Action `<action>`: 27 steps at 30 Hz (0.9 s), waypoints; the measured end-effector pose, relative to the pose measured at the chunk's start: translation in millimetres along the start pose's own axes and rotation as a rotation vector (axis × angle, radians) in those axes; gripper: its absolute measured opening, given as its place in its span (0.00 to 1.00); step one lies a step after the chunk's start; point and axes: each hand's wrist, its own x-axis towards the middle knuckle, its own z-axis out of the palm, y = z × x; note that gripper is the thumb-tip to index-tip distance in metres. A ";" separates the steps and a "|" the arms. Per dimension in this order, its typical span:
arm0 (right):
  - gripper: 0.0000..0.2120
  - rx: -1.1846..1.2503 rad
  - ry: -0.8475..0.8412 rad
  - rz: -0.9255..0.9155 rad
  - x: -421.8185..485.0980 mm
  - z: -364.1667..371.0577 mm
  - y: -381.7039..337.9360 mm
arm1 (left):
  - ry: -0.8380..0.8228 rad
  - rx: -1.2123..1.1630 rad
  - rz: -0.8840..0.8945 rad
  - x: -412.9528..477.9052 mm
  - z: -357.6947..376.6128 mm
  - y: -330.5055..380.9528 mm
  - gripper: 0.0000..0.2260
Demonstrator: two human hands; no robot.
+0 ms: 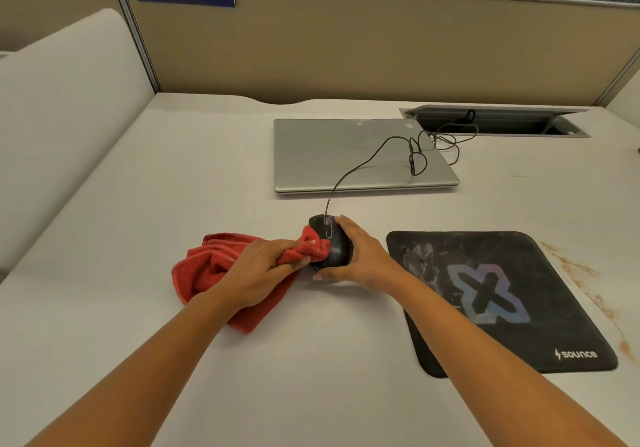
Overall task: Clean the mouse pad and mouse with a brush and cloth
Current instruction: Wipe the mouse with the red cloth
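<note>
A black wired mouse (pixel 330 244) sits on the white desk, left of the mouse pad. My right hand (pixel 360 256) grips it from the right side, fingers curled round its front and thumb at its near end. My left hand (pixel 263 268) holds a bunched red cloth (pixel 207 266) and presses a fold of it against the mouse's left side. The black mouse pad (pixel 540 294), with a blue-purple X logo and whitish dusty smears, lies flat to the right. No brush is in view.
A shut silver laptop (pixel 329 159) lies behind the mouse, with the mouse cable (pixel 412 155) looped over it toward an open cable tray (pixel 498 122). Brown stains (pixel 585 283) mark the desk right of the pad. Beige partition walls enclose the desk.
</note>
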 end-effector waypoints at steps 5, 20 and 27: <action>0.47 -0.007 -0.011 0.026 0.0 -1.6 -0.5 | 0.109 -0.277 -0.081 -7.6 -10.2 1.2 0.10; 0.49 -0.027 0.013 0.036 0.8 1.5 -0.3 | 0.028 0.044 -0.218 71.3 10.8 4.4 0.16; 0.49 -0.020 0.014 0.028 0.7 3.6 1.9 | -0.007 0.113 -0.132 68.3 12.7 -0.7 0.16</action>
